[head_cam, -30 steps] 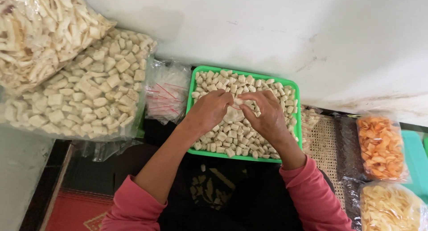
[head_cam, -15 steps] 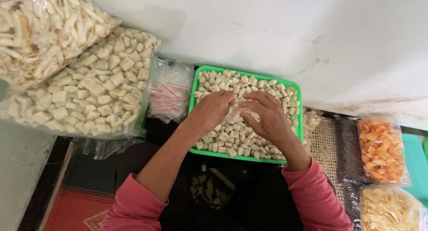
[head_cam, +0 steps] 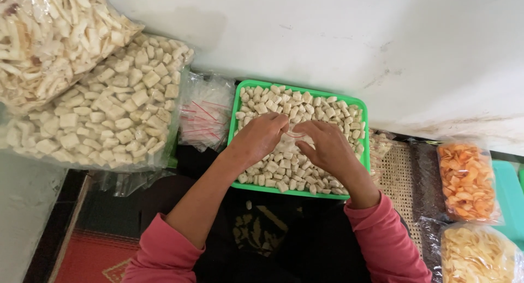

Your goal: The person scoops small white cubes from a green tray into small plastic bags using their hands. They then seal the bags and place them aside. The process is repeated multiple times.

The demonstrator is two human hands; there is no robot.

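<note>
While both hands, left hand [head_cam: 261, 136] and right hand [head_cam: 327, 146], pinch a small clear bag [head_cam: 295, 133] over the green tray [head_cam: 236, 105] mid-frame, its mouth is best held wide for the pale cubes [head_cam: 284, 165].

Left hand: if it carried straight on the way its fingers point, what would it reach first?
The left hand points right, toward the right hand. It would likely first meet the small clear bag between them, then the right fingers, above the green tray of pale cubes. Depth is unclear.

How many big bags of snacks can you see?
4: strip chips bag top left, cube pieces bag below it, orange chips bag right, pale chips bag bottom right. Others may be hidden.
</note>
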